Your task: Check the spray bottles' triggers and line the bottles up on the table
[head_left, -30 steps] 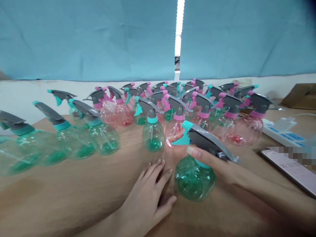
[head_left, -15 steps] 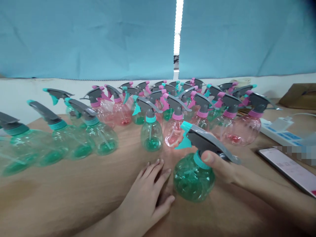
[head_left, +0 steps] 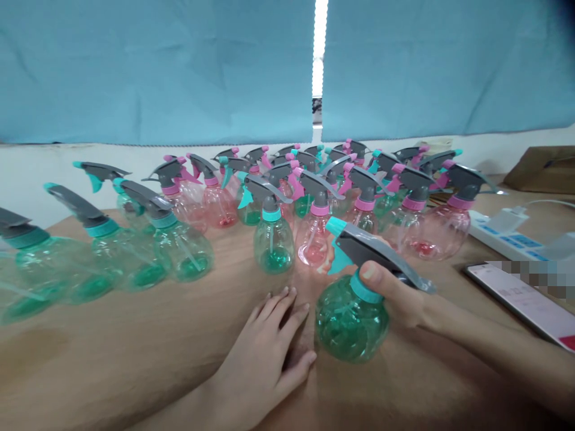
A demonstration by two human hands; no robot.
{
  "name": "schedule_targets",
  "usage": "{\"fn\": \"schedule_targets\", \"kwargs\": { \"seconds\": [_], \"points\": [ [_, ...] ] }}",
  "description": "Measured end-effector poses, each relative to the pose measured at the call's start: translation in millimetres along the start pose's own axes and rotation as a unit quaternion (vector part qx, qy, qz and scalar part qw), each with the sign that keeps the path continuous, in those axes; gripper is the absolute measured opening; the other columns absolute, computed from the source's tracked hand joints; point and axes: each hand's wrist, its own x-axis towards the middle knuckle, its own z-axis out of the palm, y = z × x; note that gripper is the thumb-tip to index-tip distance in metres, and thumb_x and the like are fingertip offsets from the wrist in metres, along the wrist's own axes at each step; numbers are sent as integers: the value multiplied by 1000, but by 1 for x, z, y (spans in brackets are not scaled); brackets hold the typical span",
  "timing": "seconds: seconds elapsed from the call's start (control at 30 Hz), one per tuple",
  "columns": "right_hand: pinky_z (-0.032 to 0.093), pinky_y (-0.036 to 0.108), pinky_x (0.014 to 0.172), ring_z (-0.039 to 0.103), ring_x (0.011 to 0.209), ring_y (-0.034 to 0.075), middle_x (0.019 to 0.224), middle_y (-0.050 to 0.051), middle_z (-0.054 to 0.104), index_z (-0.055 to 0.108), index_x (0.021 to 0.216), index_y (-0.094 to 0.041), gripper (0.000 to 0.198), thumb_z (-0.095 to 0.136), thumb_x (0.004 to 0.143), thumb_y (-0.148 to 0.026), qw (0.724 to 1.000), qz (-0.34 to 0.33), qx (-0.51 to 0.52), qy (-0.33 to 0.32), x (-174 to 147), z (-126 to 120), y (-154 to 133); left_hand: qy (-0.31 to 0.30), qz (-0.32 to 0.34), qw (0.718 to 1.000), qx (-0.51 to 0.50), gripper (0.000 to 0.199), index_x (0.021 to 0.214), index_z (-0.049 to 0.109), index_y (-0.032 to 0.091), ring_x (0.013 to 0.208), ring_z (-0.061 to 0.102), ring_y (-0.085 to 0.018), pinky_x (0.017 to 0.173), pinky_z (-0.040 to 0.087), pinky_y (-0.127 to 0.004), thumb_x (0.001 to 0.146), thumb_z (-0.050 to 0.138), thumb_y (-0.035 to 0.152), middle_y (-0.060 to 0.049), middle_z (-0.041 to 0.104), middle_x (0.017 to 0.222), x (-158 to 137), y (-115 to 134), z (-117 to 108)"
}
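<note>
My right hand [head_left: 395,293] grips a green spray bottle [head_left: 353,323] by its neck, the thumb on the turquoise collar and the fingers mostly hidden behind the grey head. The nozzle points up and to the left. My left hand [head_left: 265,347] rests palm down on the wooden table [head_left: 148,347], fingers stretched out, just left of the held bottle and apart from it. Straight ahead stands another green spray bottle [head_left: 274,245], with a pink spray bottle [head_left: 313,236] beside it.
Several green spray bottles [head_left: 182,251] stand on the left. Behind are several more pink and green ones, such as a pink spray bottle [head_left: 449,230]. A phone [head_left: 516,299], a white power strip [head_left: 507,236] and a brown box [head_left: 539,170] lie on the right. A blue curtain [head_left: 157,72] hangs behind.
The whole view has shifted slightly, so things appear a little further left. The grip on the green spray bottle and the flat left hand look much the same.
</note>
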Motion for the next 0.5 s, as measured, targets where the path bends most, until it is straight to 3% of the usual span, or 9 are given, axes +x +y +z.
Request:
{"fn": "schedule_targets", "kwargs": {
  "seconds": [0.1,0.33,0.5],
  "points": [
    [50,30,64,60,76,18,83,2,63,62,93,-26,45,43,84,-66,1000,-13,22,7,1,0,-3,5,0,1000,-3,53,138,44,18,132,37,-32,105,34,-51,92,53,43,-14,41,145,-1,0,1],
    [51,31,72,63,77,17,93,2,65,57,111,-27,35,55,85,-51,997,27,66,1,-1,1,-8,13,6,1000,-8,52,137,45,16,131,38,-33,104,34,-53,91,53,41,-15,44,143,-2,0,1],
    [52,26,67,65,71,14,84,-2,63,54,109,-26,31,62,83,-41,992,55,113,-27,1,1,-10,15,5,1000,1,51,137,45,17,131,38,-31,104,34,-51,92,54,39,-14,43,143,-2,0,1]
  ]
}}
